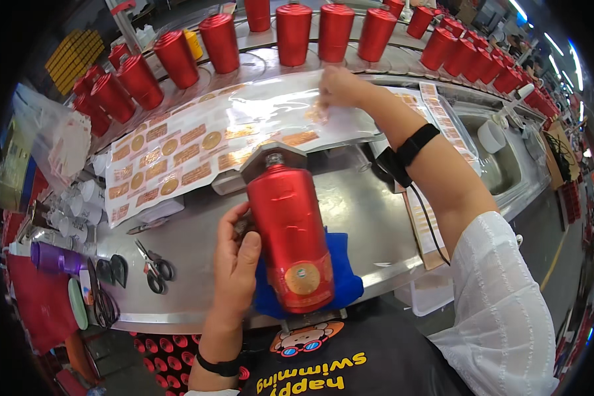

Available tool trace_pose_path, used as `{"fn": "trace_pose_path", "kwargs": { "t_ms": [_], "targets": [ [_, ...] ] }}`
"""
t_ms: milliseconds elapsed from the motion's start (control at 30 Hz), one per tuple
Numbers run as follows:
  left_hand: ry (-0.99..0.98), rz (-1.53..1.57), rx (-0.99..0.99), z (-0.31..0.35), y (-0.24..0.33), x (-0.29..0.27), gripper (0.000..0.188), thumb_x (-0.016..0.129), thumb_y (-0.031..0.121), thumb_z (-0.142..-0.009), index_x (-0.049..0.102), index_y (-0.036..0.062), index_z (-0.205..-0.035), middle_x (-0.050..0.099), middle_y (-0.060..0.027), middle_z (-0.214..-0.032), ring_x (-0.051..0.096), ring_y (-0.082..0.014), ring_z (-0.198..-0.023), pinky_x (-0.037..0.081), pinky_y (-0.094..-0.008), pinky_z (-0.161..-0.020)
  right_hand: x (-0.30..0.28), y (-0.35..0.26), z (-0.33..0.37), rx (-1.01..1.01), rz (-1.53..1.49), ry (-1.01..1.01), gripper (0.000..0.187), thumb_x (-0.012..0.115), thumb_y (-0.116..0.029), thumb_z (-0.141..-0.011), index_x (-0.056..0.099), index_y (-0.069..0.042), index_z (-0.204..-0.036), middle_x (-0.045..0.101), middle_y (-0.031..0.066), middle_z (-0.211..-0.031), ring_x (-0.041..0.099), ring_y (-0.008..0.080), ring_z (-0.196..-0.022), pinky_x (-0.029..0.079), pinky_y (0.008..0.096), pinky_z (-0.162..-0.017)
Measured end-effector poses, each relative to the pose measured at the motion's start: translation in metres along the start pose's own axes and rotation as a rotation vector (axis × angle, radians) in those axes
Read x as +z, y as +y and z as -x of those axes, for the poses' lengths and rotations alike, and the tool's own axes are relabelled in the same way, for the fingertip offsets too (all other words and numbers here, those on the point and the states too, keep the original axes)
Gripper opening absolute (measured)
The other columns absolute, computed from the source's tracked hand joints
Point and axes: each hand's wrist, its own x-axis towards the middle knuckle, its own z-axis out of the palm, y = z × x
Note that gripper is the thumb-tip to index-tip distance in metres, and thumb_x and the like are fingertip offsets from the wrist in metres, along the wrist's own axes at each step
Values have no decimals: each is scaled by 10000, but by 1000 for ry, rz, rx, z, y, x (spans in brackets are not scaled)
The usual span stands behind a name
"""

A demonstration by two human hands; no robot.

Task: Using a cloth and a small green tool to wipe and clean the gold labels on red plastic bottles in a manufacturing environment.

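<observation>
A shiny red bottle (pixel 288 224) lies tilted in front of me, its neck in a grey angled holder and its base end over a blue cloth (pixel 340 270). On its lower part is a round gold label (pixel 302 277). My left hand (pixel 239 254) is closed around its left side, thumb on top. Farther off, my right hand (pixel 342 87) is pinched over the far part of a glossy sticker sheet (pixel 195 148) with gold and orange labels. A small shiny bit shows under its fingertips, too blurred by glare to name.
Red bottles (pixel 293 34) stand in a row on the curved conveyor beyond the sheet. Scissors (pixel 153 267) and a purple cup (pixel 54 257) are at the left. A steel sink (pixel 505 155) with a white cup (pixel 491 136) is at the right. A cable (pixel 432 224) hangs near my right arm.
</observation>
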Motion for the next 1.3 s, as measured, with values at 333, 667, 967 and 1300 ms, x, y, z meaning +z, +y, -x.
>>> {"fn": "trace_pose_path", "kwargs": {
  "t_ms": [333, 667, 967, 1300],
  "targets": [
    [-21, 121, -47, -3, -7, 2, 618, 575, 330, -951, 310, -19, -1388, 492, -150, -1276, 506, -190, -1142, 400, -328, -993, -117, -89, 88, -141, -437, 307, 108, 656, -126, -867, 621, -25, -880, 587, 122, -1109, 578, 217, -1000, 461, 316, -813],
    [26, 85, 76, -2, 3, 19, 713, 613, 317, -917, 237, -18, -1422, 333, -183, -1391, 393, -257, -1277, 362, -386, -1056, -98, -162, 123, -211, -794, 101, 111, 667, -122, -861, 620, -23, -877, 591, 95, -1092, 599, 193, -895, 497, 299, -692],
    [56, -96, 49, 0, 0, 26, 821, 670, 172, -833, 157, -13, -1447, 315, -186, -1377, 358, -265, -1279, 384, -390, -1046, -58, -170, 117, -197, -935, 297, 143, 686, -127, -845, 602, -11, -848, 591, 100, -1090, 600, 208, -927, 507, 304, -711],
    [33, 15, 27, 1, 1, 28, 847, 664, 211, -843, 125, 5, -1463, 312, -183, -1388, 394, -252, -1254, 361, -389, -1058, -53, -171, 118, -188, -936, 290, 147, 684, -124, -852, 584, -18, -842, 589, 108, -1067, 586, 214, -970, 483, 307, -768]
  ]
}}
